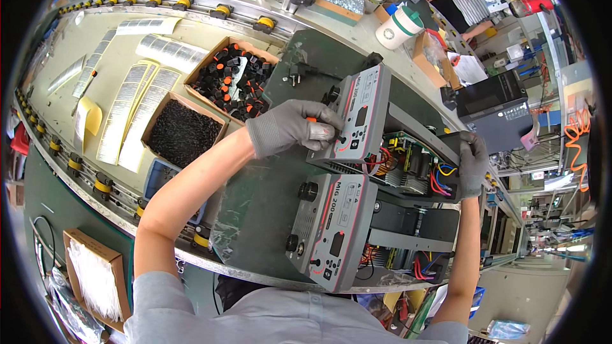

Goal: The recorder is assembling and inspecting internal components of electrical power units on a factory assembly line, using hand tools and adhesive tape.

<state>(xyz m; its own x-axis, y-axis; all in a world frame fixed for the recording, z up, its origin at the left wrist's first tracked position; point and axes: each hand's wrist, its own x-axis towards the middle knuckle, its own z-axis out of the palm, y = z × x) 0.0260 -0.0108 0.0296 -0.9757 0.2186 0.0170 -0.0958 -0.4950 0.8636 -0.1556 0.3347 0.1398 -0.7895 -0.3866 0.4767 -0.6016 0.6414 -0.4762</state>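
Two grey welding machines with open sides stand on a dark green work surface, one far (360,111) and one near (331,229). Circuit boards and coloured wires show inside both. My left hand (296,129), in a grey glove, is closed at the front panel of the far machine, its fingertips beside the small control shaft. An orange bit of a small knob (311,120) shows between its fingers; the rest is hidden. My right hand (472,164), also gloved, grips the rear end of the same machine. Two black knobs (308,191) sit on the near machine's front.
A carton of black-and-orange knobs (233,79) and a carton of small black parts (185,129) stand to the left. Label sheets (137,108) lie beyond them. A black plug and cord (296,75) lie behind. Roller rails (183,3) border the bench. Another person (468,3) works at far right.
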